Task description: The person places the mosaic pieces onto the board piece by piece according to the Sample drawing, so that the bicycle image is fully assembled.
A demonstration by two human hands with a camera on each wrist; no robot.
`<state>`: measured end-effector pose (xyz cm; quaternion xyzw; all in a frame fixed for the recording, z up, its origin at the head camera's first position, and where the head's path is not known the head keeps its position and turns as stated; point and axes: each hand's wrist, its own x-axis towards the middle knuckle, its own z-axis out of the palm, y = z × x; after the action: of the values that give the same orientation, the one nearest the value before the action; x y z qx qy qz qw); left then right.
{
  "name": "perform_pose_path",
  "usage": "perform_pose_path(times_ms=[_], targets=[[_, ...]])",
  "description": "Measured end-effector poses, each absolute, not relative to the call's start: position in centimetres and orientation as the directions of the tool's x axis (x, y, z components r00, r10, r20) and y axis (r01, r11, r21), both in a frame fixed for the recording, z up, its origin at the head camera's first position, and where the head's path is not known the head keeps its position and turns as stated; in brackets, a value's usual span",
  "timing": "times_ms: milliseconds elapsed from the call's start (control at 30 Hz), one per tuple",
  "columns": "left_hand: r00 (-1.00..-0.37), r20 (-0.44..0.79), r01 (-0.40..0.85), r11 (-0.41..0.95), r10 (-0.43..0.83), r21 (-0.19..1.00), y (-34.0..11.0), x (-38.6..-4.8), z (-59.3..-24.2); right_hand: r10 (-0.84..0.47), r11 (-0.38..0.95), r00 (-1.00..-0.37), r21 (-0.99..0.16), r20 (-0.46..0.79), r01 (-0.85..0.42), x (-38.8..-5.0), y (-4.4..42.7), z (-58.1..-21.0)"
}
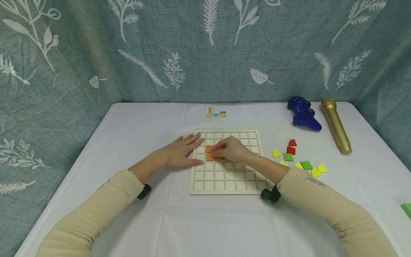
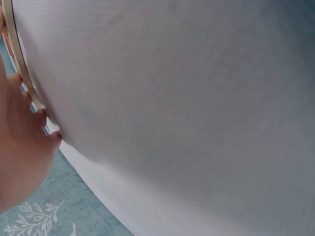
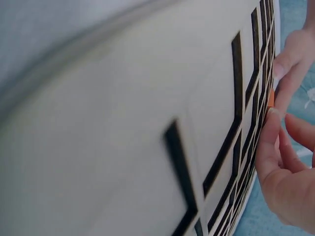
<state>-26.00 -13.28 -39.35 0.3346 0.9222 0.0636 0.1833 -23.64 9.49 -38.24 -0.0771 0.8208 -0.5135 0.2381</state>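
Observation:
A pale wooden grid board (image 1: 219, 185) lies on the white table. Two orange square tiles sit near its left side, a farther one (image 1: 209, 148) and a nearer one (image 1: 209, 157). My left hand (image 1: 179, 151) rests with spread fingers on the board's left edge; in the left wrist view the hand (image 2: 22, 142) shows against that edge. My right hand (image 1: 229, 150) reaches over the board, thumb and curled fingers pinching at the nearer orange tile. In the right wrist view those fingers (image 3: 268, 147) touch the board beside a sliver of orange; the fingers partly hide the tile.
Right of the board lie several yellow quarter-round pieces (image 1: 322, 168), green squares (image 1: 306, 165) and red pieces (image 1: 290, 150). A small pattern card (image 1: 216, 111) lies behind the board. A blue game controller (image 1: 303, 113) and a gold microphone (image 1: 336, 126) rest at the back right.

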Motion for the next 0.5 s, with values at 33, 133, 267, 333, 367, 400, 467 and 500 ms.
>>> perform_pose_path(times_ms=[33, 133, 267, 333, 367, 400, 467, 500], targets=[[-0.709, -0.296, 0.594, 0.768, 0.64, 0.239, -13.3, -26.0, -39.3, -0.374, 0.457, -0.873, -0.881, -0.312, 0.119, -23.6, 9.5, -38.2], [-0.71, -0.295, 0.593, 0.769, 0.639, 0.238, -13.3, -25.9, -39.3, -0.388, 0.454, -0.868, -0.884, -0.309, 0.111, -23.7, 9.5, -38.2], [-0.711, -0.296, 0.592, 0.77, 0.638, 0.238, -13.2, -25.9, -39.2, -0.401, 0.46, -0.859, -0.881, -0.318, 0.111, -23.8, 9.5, -38.2], [-0.711, -0.297, 0.592, 0.77, 0.638, 0.237, -13.2, -25.9, -39.2, -0.409, 0.457, -0.85, -0.881, -0.332, 0.124, -23.8, 9.6, -38.0], [-0.711, -0.298, 0.591, 0.771, 0.637, 0.237, -13.2, -25.9, -39.2, -0.417, 0.454, -0.844, -0.882, -0.337, 0.128, -23.8, 9.7, -38.0], [-0.711, -0.298, 0.591, 0.771, 0.637, 0.237, -13.2, -25.9, -39.2, -0.428, 0.45, -0.836, -0.883, -0.343, 0.132, -23.9, 9.9, -38.0], [-0.712, -0.299, 0.59, 0.772, 0.636, 0.236, -13.2, -25.9, -39.2, -0.461, 0.44, -0.815, -0.888, -0.351, 0.133, -24.0, 10.3, -38.0], [-0.712, -0.299, 0.59, 0.772, 0.635, 0.236, -13.2, -25.9, -39.2, -0.478, 0.43, -0.803, -0.892, -0.356, 0.139, -24.1, 10.5, -38.0]])
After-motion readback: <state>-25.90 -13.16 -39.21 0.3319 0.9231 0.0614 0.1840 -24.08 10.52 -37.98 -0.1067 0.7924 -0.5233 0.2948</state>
